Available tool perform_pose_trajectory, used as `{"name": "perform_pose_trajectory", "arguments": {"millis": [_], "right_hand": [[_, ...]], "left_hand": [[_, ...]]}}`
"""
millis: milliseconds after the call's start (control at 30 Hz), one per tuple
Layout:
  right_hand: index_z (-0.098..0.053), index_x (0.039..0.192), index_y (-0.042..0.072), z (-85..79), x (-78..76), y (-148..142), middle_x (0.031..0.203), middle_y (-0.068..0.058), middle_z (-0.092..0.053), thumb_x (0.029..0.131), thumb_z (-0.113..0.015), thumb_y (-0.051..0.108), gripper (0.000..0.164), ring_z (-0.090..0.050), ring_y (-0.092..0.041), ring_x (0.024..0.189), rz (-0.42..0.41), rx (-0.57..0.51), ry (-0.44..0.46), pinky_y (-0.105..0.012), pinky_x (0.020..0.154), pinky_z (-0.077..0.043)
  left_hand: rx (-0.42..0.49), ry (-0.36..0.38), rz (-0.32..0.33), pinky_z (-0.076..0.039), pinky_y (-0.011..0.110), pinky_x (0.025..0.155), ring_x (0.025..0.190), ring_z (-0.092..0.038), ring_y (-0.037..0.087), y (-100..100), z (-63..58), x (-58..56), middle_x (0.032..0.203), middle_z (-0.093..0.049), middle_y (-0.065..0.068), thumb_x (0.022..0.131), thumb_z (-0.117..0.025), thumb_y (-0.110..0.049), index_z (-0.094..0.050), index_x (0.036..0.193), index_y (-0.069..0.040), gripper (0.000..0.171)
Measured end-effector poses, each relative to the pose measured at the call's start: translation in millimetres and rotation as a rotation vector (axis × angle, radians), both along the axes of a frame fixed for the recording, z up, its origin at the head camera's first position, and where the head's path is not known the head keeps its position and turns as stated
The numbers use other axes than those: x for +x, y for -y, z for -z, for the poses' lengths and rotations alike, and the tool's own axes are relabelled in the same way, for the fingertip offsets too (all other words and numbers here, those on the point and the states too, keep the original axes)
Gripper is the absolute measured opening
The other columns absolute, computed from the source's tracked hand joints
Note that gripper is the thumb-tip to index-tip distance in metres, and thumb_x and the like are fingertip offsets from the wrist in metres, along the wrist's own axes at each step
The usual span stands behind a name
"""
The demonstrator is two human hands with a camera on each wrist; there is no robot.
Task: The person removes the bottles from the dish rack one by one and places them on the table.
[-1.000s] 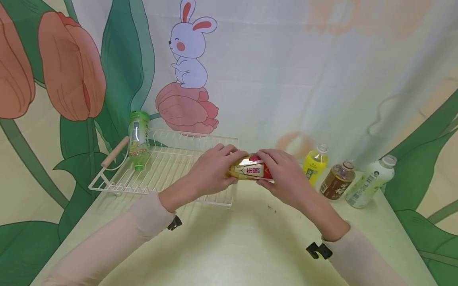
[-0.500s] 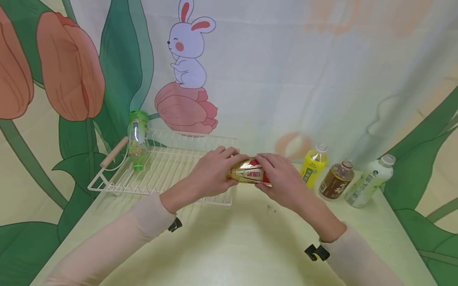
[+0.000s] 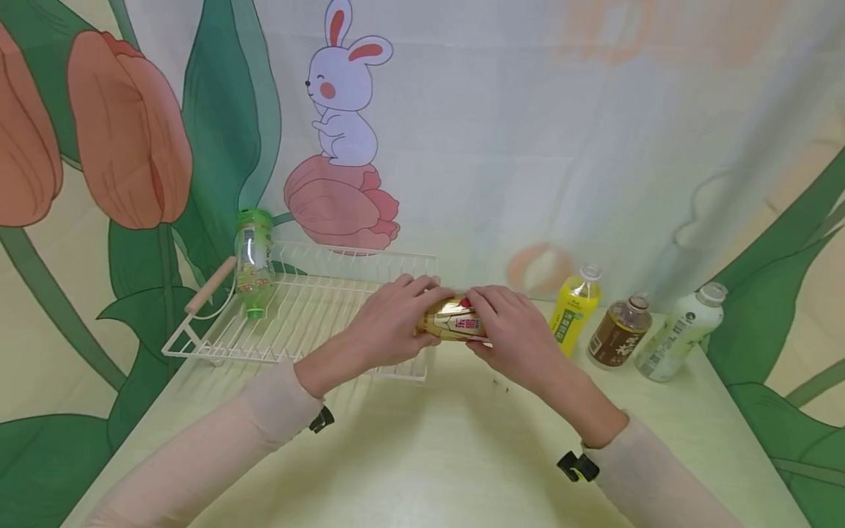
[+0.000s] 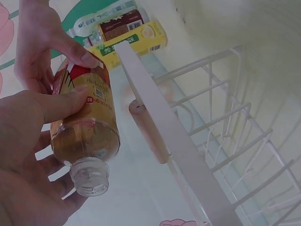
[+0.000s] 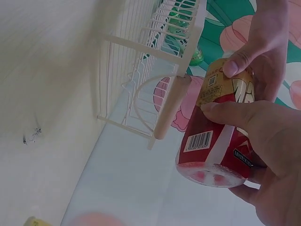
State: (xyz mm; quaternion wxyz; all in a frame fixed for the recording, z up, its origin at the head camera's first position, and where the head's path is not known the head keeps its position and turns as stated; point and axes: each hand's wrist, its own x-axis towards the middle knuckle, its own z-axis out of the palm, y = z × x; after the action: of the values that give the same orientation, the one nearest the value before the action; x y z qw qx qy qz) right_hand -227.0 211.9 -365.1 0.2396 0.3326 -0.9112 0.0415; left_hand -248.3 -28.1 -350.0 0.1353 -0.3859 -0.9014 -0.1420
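Observation:
A plastic drink bottle [image 3: 454,321] with a gold and red label lies sideways between my hands, above the table. My left hand [image 3: 396,319] grips its neck-end half, thumb across the gold part of the label. At the other end, my right hand [image 3: 518,334] holds the red part near the base. In the left wrist view the bottle's clear neck [image 4: 90,176] points toward the camera with no coloured cap on it. The right wrist view shows the barcode [image 5: 198,141] on the red label and the clear base.
Left of the hands stands a white wire rack [image 4: 157,106] with a wooden handle [image 3: 210,286]. A green-capped bottle [image 3: 254,257] leans neck down on it. Yellow [image 3: 576,312], brown [image 3: 618,337] and pale green [image 3: 680,337] bottles stand at the right, before a printed curtain.
Both hands still hold the bottle, which has sunk slightly. My right hand has shifted a little left along it, covering more of the red label. The head view has tilted slightly.

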Motion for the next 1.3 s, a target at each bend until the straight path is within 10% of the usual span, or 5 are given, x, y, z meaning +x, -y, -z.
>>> {"name": "perform_pose_trajectory", "arguments": {"millis": [533,833,1167,1300], "right_hand": [[-0.059,0.136,0.000,-0.6,-7.1,-5,0.131,-0.014,-0.064,0.077,-0.095,0.024,0.073,-0.059,-0.034,0.122,0.040,0.015,-0.027,-0.051,0.103,-0.052],[-0.054,0.136,-0.001,4.0,-25.3,-31,0.129,-0.016,-0.058,0.079,-0.092,0.018,0.071,-0.056,-0.035,0.116,0.088,-0.140,0.058,-0.050,0.095,-0.054],[-0.047,0.144,0.001,33.2,-51.2,-62,0.131,-0.017,-0.052,0.086,-0.088,0.015,0.072,-0.056,-0.034,0.116,0.142,-0.523,0.376,-0.052,0.093,-0.057],[-0.046,0.142,0.000,40.8,-53.7,-69,0.134,-0.018,-0.052,0.086,-0.088,0.014,0.071,-0.054,-0.036,0.122,0.173,-0.648,0.458,-0.057,0.101,-0.053]], "left_hand": [[0.125,0.142,0.001,-0.054,0.040,0.101,0.122,-0.058,0.023,13,-1.1,-10.5,0.138,-0.061,0.003,0.088,-0.087,-0.045,-0.057,0.149,-0.013,0.076],[0.327,0.247,-0.193,-0.045,0.055,0.114,0.138,-0.052,0.032,68,-4.9,-34.1,0.149,-0.057,0.011,0.091,-0.081,-0.052,-0.048,0.156,-0.011,0.083],[0.493,0.004,-0.524,-0.045,0.061,0.109,0.135,-0.053,0.040,147,25.5,-74.7,0.143,-0.059,0.020,0.094,-0.078,-0.052,-0.055,0.147,-0.002,0.076],[0.539,0.074,-0.665,-0.040,0.066,0.112,0.142,-0.042,0.046,175,38.7,-80.4,0.153,-0.046,0.027,0.096,-0.073,-0.057,-0.040,0.158,0.002,0.092]]}}
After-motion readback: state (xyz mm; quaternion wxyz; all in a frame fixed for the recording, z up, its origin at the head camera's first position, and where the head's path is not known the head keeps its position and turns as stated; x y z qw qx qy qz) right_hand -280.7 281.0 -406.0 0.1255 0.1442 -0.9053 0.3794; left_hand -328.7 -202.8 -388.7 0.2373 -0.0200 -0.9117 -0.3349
